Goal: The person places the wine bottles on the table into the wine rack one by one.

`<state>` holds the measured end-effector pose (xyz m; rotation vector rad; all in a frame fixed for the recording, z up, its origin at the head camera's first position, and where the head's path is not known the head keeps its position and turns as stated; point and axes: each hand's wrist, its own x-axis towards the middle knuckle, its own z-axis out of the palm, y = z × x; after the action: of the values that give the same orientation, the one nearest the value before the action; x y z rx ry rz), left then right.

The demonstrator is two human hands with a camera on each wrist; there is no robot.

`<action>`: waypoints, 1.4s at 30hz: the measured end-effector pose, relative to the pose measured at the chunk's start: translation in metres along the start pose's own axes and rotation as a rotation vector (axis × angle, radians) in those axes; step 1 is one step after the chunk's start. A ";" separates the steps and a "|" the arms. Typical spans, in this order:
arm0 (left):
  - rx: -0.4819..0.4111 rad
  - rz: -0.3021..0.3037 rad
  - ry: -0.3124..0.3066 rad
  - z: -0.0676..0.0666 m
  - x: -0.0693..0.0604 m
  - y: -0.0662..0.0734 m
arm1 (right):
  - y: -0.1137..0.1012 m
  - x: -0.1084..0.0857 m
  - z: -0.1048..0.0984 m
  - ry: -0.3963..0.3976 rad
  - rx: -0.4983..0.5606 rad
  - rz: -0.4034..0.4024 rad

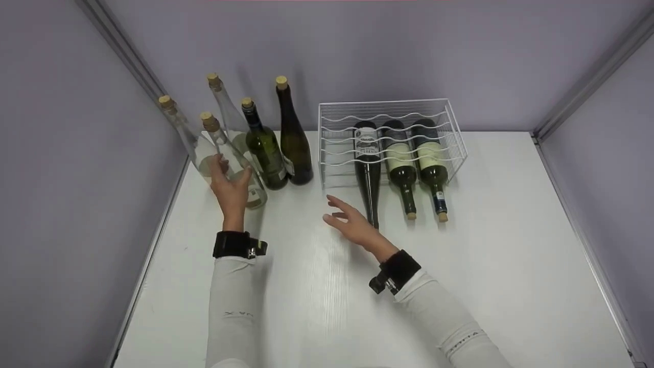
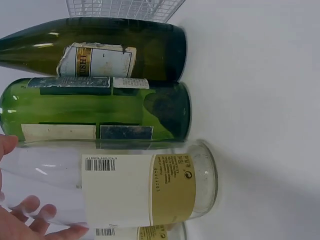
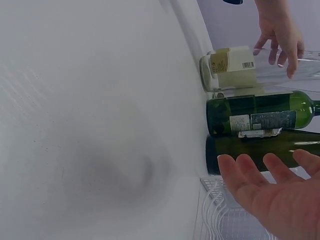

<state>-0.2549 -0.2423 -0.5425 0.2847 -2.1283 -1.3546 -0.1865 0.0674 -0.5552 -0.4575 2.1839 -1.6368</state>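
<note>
Among the upright corked bottles at the left back, my left hand [image 1: 230,191] holds the front clear glass bottle [image 2: 115,187] around its body. The thumb lies on one side, and fingers show on the other side through the glass. That bottle stands on the table with a white and gold label. Right beside it are a green wine bottle [image 1: 266,156] and a taller dark brown bottle [image 1: 295,148]. My right hand [image 1: 352,225] hovers over the table with fingers spread, holding nothing, left of the neck of a dark bottle [image 1: 369,184] in the rack.
A white wire bottle rack [image 1: 320,145] stands against the back wall. Two more wine bottles [image 1: 402,176] [image 1: 433,174] lie in it, necks toward me. Two other clear bottles [image 1: 186,133] [image 1: 225,102] stand in the left back corner. Side walls border the white table [image 1: 317,296].
</note>
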 end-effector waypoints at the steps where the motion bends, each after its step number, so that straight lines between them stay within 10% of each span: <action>1: 0.004 0.005 0.003 0.000 -0.002 0.000 | -0.001 0.000 0.000 -0.004 -0.004 -0.003; 13: 0.117 0.158 -0.035 0.001 -0.015 0.014 | 0.000 0.000 -0.002 0.002 0.127 0.038; 26: 0.230 0.465 -0.066 0.008 -0.047 0.030 | 0.000 0.001 -0.012 0.043 0.254 0.084; 42: 0.388 0.750 -0.251 0.017 -0.080 0.026 | -0.009 -0.006 -0.036 0.040 0.388 0.095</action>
<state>-0.1969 -0.1798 -0.5539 -0.5215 -2.3332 -0.5619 -0.1985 0.0978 -0.5372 -0.2068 1.8180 -1.9672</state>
